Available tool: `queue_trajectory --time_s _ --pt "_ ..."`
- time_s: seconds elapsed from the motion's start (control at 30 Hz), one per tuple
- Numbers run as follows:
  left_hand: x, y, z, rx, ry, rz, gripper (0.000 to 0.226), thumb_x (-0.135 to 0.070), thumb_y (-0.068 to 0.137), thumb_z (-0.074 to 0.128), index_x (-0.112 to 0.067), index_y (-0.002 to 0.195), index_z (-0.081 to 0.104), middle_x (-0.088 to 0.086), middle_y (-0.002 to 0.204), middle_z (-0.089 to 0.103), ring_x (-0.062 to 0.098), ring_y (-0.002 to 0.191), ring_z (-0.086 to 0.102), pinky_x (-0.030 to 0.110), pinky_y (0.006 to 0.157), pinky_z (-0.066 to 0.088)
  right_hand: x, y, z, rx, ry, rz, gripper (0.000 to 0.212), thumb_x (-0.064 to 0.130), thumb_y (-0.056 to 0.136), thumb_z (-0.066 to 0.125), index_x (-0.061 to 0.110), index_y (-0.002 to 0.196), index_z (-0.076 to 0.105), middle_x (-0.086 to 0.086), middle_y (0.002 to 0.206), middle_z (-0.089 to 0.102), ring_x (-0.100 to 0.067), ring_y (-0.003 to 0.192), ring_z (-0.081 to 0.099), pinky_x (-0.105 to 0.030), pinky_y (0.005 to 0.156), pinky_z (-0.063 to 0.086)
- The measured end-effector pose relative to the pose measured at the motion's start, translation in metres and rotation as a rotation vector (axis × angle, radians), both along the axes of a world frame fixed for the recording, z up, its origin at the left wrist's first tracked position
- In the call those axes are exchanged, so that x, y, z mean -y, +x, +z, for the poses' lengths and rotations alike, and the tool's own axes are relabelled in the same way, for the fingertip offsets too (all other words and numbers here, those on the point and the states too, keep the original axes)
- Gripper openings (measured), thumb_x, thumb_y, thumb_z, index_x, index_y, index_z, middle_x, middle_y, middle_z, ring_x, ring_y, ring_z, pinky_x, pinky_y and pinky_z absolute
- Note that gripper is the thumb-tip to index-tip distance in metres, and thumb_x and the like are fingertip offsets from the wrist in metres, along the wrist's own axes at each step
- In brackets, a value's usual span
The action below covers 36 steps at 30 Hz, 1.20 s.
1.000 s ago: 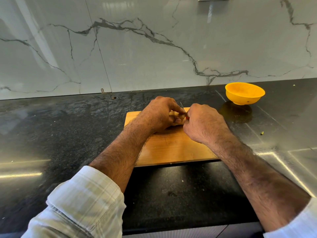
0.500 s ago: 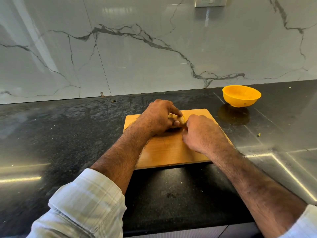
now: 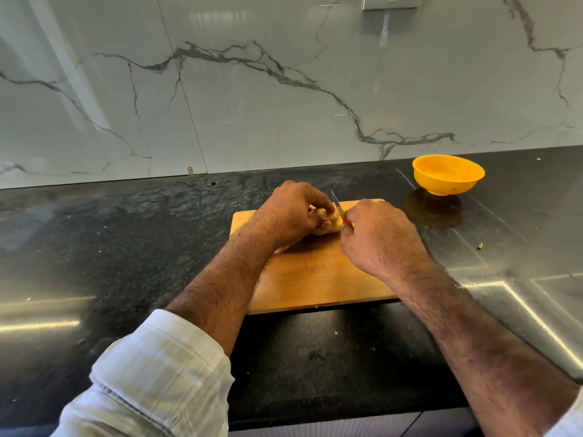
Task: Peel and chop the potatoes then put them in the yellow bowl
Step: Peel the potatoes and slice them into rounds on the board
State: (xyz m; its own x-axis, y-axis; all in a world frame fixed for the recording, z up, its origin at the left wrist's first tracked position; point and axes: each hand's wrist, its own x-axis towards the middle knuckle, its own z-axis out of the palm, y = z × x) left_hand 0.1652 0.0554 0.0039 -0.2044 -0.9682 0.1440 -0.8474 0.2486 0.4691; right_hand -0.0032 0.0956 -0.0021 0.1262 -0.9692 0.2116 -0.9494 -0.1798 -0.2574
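Black stone counter is carrying the cutting board (image 3: 318, 279) at frame centre. Left hand (image 3: 288, 212) is clamping the potato (image 3: 331, 219) on it; right hand (image 3: 377, 236) is gripping the knife (image 3: 337, 203), whose blade has just risen again, so chopping is continuing. Yellow bowl (image 3: 448, 175) is waiting at upper right.

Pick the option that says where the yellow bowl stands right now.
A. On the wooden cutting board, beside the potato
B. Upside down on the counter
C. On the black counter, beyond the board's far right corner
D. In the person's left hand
C: the yellow bowl stands upright on the black counter, clear of the cutting board, with no hand on it.
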Motion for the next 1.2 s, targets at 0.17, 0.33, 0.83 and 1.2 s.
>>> queue_trajectory --time_s 0.17,0.33,0.83,1.2 --pt "-0.002 -0.003 0.003 0.010 0.000 0.002 0.027 -0.028 0.096 0.077 -0.035 0.123 0.078 -0.004 0.128 0.073 0.015 0.116 0.065 0.039 0.097 0.058 -0.001 0.002 0.005 -0.027 0.064 0.011 0.025 0.036 0.098 0.063 0.021 0.116 0.070 0.001 0.085 0.066 -0.014 0.074 0.065 -0.030 0.067 0.060" --pt "0.000 -0.001 0.004 0.051 0.072 -0.014 0.040 -0.024 0.094 0.079 -0.037 0.131 0.073 -0.001 0.138 0.067 0.020 0.125 0.061 0.046 0.106 0.054 0.005 0.001 0.007 -0.047 0.071 0.033 0.023 0.035 0.096 0.065 0.019 0.112 0.070 0.001 0.084 0.065 -0.014 0.075 0.065 -0.031 0.069 0.061" --pt "0.005 0.003 0.001 0.036 0.038 -0.037 0.041 -0.024 0.087 0.086 -0.036 0.125 0.076 -0.005 0.136 0.069 0.017 0.121 0.063 0.047 0.106 0.054 0.002 0.001 0.001 -0.072 0.123 0.032 0.027 0.038 0.097 0.064 0.019 0.117 0.066 0.002 0.085 0.060 -0.018 0.082 0.063 -0.033 0.070 0.058" --pt "0.002 0.006 -0.003 -0.038 0.038 -0.003 0.041 -0.027 0.085 0.088 -0.040 0.123 0.076 -0.002 0.133 0.070 0.018 0.121 0.063 0.045 0.105 0.054 -0.005 -0.009 -0.011 -0.070 0.104 0.005 0.029 0.041 0.097 0.061 0.022 0.119 0.066 0.002 0.094 0.062 -0.019 0.085 0.062 -0.034 0.072 0.058"
